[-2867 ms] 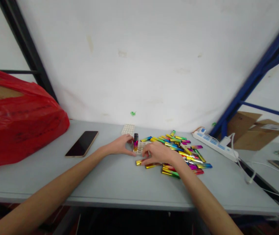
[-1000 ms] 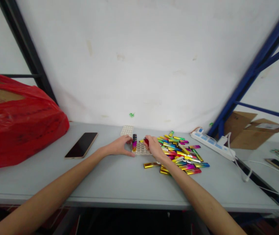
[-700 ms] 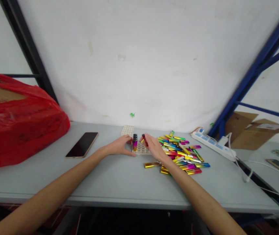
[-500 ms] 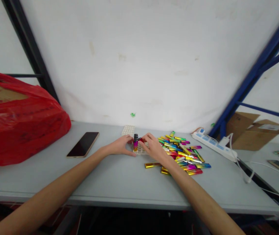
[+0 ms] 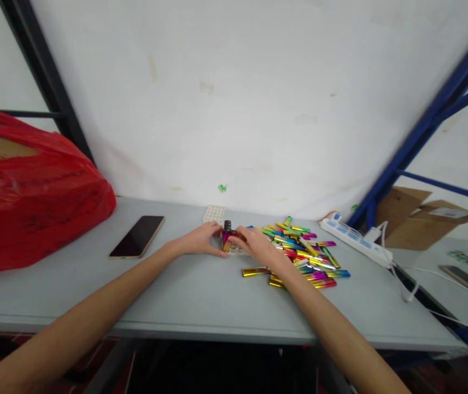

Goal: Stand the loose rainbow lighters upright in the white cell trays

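Left hand (image 5: 203, 238): one, I have it laid low over the bench (image 5: 201, 295), forearm reaching in from the lower left, palm side toward the centre. Its fingers and thumb stand wide in a C about the left end of the near tray; whether the fingertips press on anything, I cannot tell.

Right hand (image 5: 256, 243): one, forearm slanting in from the lower right, knuckles up, fingers pinched narrow near the black top of one lighter (image 5: 228, 245), red and gold, tilted. I cannot make out whether its foot sits in a hole.

Near tray (image 5: 237, 249): one, pale, with holes, between the hands, mostly hidden from me by the right hand. Standing lighters (image 5: 227, 224): a short row, black tops up, at its left end, just beside the tilted one.

Spare tray (image 5: 214, 214): one, pale, flat, behind the left hand near the wall (image 5: 238, 109).

Loose lighters (image 5: 310, 247): a heap, metallic, mixed colours, lying to the right of the right hand, partly behind its forearm. Gold lighter (image 5: 256, 272): one, at the heap's near left edge.

Smartphone (image 5: 138, 236): one, dark screen up, left of the left hand. Red plastic bag (image 5: 45, 202): one, far left, around a carton. Power strip (image 5: 355, 241): one, white, right of the heap.
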A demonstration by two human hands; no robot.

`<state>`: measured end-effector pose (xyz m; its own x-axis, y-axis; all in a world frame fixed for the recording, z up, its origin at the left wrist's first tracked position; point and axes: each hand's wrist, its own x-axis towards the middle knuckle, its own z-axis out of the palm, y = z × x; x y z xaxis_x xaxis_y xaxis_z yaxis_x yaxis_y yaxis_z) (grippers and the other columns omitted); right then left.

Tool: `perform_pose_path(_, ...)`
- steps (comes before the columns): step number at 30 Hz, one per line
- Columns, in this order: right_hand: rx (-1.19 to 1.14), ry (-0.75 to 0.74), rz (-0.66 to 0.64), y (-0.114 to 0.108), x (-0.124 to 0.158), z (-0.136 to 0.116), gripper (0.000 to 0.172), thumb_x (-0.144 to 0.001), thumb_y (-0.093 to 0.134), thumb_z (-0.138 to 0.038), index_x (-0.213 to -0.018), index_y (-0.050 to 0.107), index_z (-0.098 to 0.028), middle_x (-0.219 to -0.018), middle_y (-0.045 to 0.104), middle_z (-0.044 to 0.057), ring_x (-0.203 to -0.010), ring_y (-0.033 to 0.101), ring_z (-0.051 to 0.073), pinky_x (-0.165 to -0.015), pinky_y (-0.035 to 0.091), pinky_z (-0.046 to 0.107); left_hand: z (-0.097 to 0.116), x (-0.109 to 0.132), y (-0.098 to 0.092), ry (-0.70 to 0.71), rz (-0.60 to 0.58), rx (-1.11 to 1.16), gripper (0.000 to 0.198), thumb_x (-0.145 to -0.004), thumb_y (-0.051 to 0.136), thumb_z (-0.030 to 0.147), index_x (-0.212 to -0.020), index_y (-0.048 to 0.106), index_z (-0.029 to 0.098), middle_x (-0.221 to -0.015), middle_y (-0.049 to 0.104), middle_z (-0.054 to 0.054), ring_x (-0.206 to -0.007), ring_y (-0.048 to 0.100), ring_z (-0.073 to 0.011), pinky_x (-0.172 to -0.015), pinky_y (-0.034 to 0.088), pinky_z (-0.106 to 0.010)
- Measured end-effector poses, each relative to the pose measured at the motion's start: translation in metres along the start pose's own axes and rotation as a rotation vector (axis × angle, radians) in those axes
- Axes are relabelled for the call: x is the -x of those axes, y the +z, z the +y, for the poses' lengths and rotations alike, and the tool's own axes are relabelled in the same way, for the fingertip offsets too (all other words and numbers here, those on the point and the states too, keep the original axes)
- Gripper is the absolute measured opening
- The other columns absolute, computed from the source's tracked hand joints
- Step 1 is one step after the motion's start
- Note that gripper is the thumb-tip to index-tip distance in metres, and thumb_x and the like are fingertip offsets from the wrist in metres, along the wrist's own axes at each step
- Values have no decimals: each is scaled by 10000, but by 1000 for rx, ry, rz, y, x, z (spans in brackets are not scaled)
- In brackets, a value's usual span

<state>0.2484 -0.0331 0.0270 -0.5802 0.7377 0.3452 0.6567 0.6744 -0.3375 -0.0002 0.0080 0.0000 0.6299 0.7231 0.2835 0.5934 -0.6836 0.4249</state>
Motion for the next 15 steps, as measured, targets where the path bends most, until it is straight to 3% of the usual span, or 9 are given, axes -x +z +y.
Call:
perform_pose_path(8, 31, -31, -27, -3, 1, -1, 239, -1121, 586, -388, -1027, 667, -185, -866, 766, 51, -770, 688, 177, -698, 399, 256, 3, 0, -1, -12, -13, -19, 716, -701, 884, 733, -1143, 715, 196, -1184, 732, -114, -1083, 674, -339, -939, 518, -398)
perform_pose_path(15, 157, -61, -50, -6, 3, 2, 313, -1129, 550, -440, -1106, 692, -162, -989, 797, 110, -853, 713, 206, -741, 414, 278, 4, -1, -2, -16, -25, -10, 707, -705, 888, 712, -1144, 711, 187, -1148, 725, -108, -1059, 667, -329, -951, 517, -400)
